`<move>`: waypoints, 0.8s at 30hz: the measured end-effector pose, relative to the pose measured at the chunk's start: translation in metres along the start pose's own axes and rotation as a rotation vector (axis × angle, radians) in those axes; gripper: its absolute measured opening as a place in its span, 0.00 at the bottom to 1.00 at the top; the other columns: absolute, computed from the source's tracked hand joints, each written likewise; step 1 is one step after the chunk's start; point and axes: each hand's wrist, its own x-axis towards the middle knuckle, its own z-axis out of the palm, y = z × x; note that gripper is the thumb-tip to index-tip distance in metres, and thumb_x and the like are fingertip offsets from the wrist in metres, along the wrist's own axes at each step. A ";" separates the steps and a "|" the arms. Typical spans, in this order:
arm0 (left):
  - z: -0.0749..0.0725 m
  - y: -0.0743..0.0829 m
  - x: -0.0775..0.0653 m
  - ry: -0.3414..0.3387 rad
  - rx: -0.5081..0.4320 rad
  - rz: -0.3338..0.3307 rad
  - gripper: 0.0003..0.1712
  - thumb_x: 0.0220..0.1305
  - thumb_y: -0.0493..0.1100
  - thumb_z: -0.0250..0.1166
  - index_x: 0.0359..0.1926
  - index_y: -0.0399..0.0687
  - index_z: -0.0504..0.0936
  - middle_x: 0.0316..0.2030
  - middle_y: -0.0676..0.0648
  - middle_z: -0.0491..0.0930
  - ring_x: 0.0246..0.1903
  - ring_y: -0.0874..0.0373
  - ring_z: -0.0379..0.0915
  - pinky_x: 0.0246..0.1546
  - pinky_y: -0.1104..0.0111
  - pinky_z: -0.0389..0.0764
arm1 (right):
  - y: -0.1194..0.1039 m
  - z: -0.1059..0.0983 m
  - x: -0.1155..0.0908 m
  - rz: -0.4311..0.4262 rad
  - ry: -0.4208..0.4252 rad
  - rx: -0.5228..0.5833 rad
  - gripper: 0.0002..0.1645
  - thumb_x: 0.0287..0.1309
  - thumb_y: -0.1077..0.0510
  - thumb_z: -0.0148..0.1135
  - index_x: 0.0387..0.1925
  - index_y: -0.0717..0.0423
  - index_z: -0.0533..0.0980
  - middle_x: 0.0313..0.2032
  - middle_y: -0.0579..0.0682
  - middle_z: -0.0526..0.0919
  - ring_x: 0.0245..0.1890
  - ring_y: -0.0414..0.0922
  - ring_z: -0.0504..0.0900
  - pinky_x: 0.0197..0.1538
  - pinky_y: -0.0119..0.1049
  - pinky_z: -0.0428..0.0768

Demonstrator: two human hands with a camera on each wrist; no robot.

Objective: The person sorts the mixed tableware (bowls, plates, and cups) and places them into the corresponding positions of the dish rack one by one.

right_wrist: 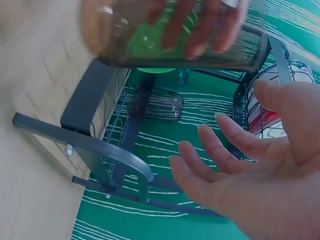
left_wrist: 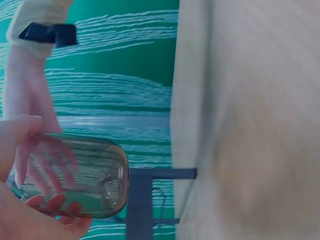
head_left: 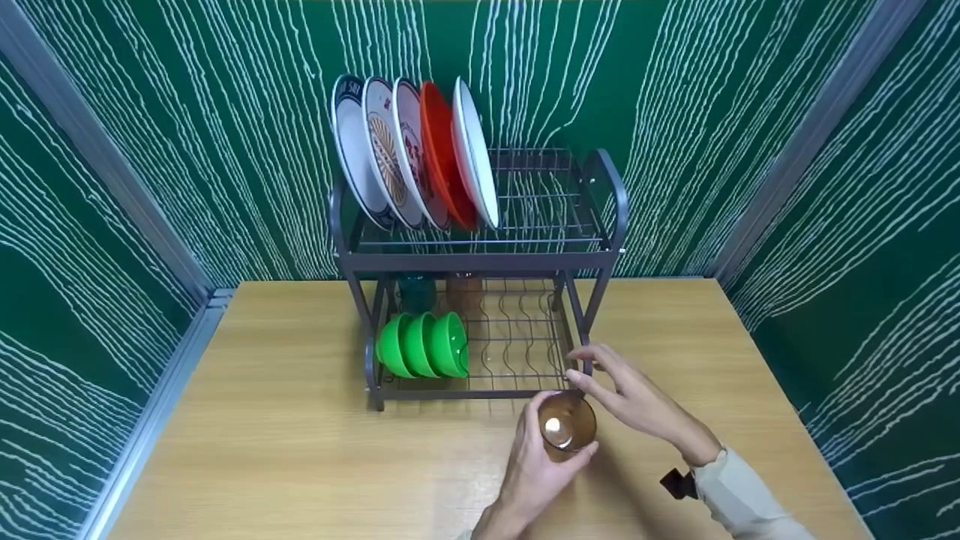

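Note:
My left hand (head_left: 534,466) grips a brown see-through drinking glass (head_left: 568,424) in front of the rack's lower right corner. In the left wrist view the glass (left_wrist: 82,175) lies across the picture, with fingers showing through its wall. My right hand (head_left: 637,394) is beside the rack's right front leg, its fingers spread and holding nothing. The right wrist view has this hand (right_wrist: 250,170) palm up below the glass (right_wrist: 175,37), apart from it. The dark two-tier dish rack (head_left: 480,261) stands behind both hands.
Several plates (head_left: 472,150) stand on edge on the upper tier's left. Green bowls (head_left: 450,345) sit tilted on the lower tier, a teal glass (head_left: 417,292) and a brown glass (head_left: 465,292) behind them. The wooden table (head_left: 285,435) meets green patterned walls (head_left: 675,150).

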 end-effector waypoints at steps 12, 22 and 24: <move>-0.025 0.012 0.008 0.053 0.039 0.104 0.47 0.50 0.53 0.74 0.65 0.45 0.60 0.60 0.49 0.67 0.59 0.57 0.66 0.57 0.63 0.73 | 0.008 0.024 -0.010 0.069 -0.035 0.124 0.22 0.71 0.45 0.45 0.58 0.50 0.70 0.54 0.47 0.76 0.56 0.45 0.74 0.60 0.50 0.72; -0.030 0.015 0.012 0.059 0.031 0.133 0.48 0.46 0.50 0.76 0.65 0.46 0.62 0.60 0.52 0.66 0.60 0.59 0.64 0.61 0.63 0.68 | 0.012 0.040 -0.018 0.141 -0.147 0.344 0.30 0.75 0.45 0.31 0.67 0.55 0.63 0.67 0.52 0.64 0.69 0.50 0.57 0.70 0.51 0.51; -0.030 0.015 0.012 0.055 0.029 0.143 0.48 0.45 0.49 0.77 0.65 0.43 0.62 0.61 0.50 0.66 0.61 0.59 0.64 0.62 0.63 0.67 | 0.013 0.042 -0.021 0.170 -0.175 0.418 0.32 0.75 0.44 0.29 0.69 0.59 0.59 0.68 0.56 0.61 0.69 0.53 0.55 0.70 0.52 0.50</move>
